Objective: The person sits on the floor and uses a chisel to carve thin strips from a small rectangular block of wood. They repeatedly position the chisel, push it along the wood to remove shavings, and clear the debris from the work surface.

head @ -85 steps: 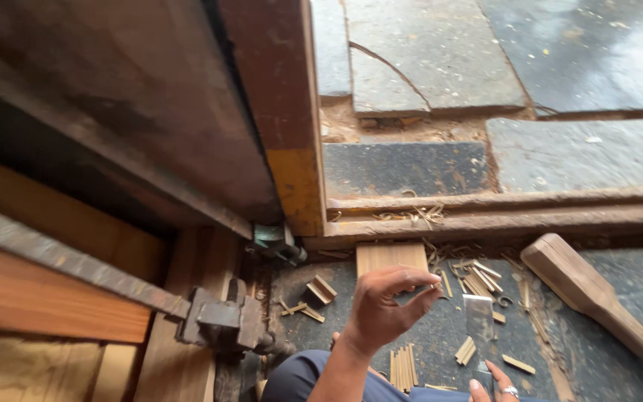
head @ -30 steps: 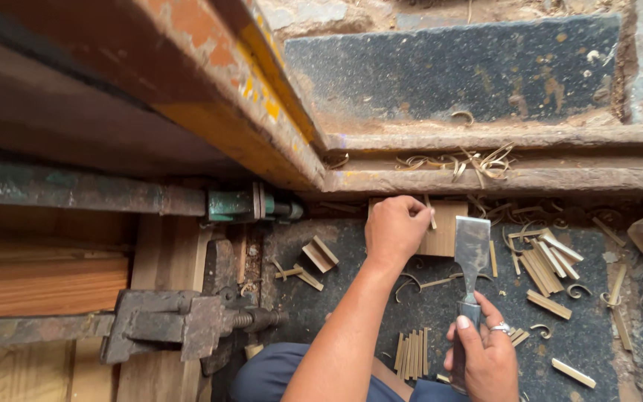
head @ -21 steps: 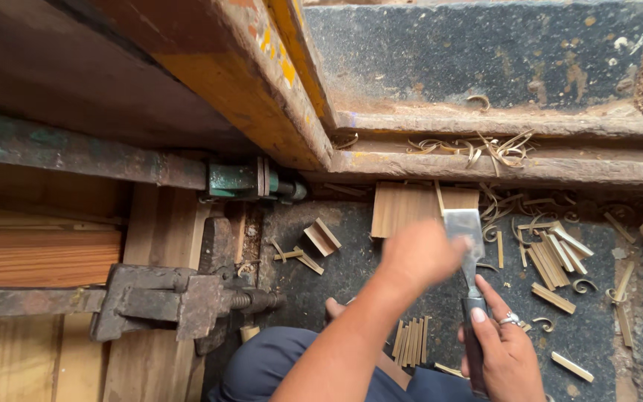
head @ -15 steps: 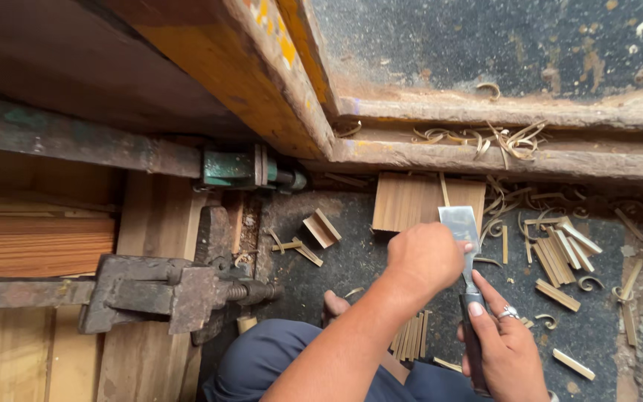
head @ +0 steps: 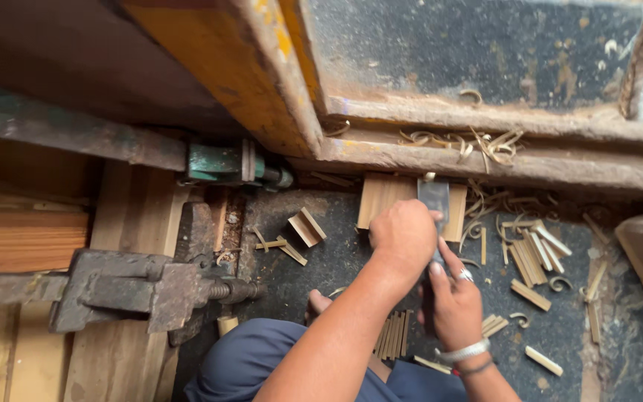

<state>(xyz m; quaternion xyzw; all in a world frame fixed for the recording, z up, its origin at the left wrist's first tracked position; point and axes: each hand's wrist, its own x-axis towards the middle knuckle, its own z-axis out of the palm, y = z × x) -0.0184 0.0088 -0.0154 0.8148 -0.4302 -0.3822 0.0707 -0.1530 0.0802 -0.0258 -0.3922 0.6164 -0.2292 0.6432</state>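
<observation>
- Presently we are pressing our left hand [head: 405, 237], fingers curled together, onto the flat wooden block [head: 381, 199] lying against the wooden sill [head: 485, 160].
- Our right hand [head: 452, 305] is gripping the chisel [head: 434, 205], its blade standing on that block.
- We are judging the splitting well along: one block is remaining, perhaps half its width uncut, though our hands are hiding much of it.
- We are counting one bundle of thin sticks [head: 392, 335], roughly a dozen loose slivers [head: 531, 257], and two iron clamps [head: 124, 286].
</observation>
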